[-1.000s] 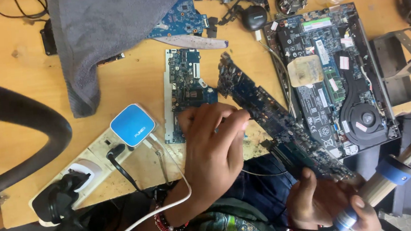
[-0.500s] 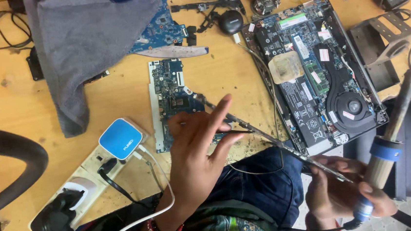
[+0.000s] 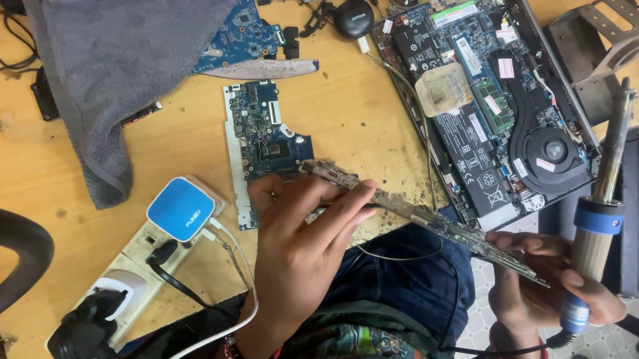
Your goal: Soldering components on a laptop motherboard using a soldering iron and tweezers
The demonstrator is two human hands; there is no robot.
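Observation:
My left hand [image 3: 302,242] grips the near end of a long narrow circuit board [image 3: 421,213], held edge-on and slanting down to the right over my lap. My right hand [image 3: 541,291] supports the board's other end with its fingers. That same hand is wrapped around a soldering iron [image 3: 602,203] with a blue collar, whose tip points up and away from the board. A second blue motherboard [image 3: 263,138] lies flat on the wooden table [image 3: 360,115], just beyond my left hand.
An opened laptop [image 3: 495,90] with its fan and battery exposed lies at the right. A grey cloth [image 3: 127,58] covers another board at the back left. A power strip [image 3: 137,277] with a blue-and-white charger [image 3: 180,208] sits at the near left, and a metal stand [image 3: 604,35] at the far right.
The long board has been turned from face-up to edge-on. My left fingers have closed over its end. The soldering iron has swung upright, away from the board.

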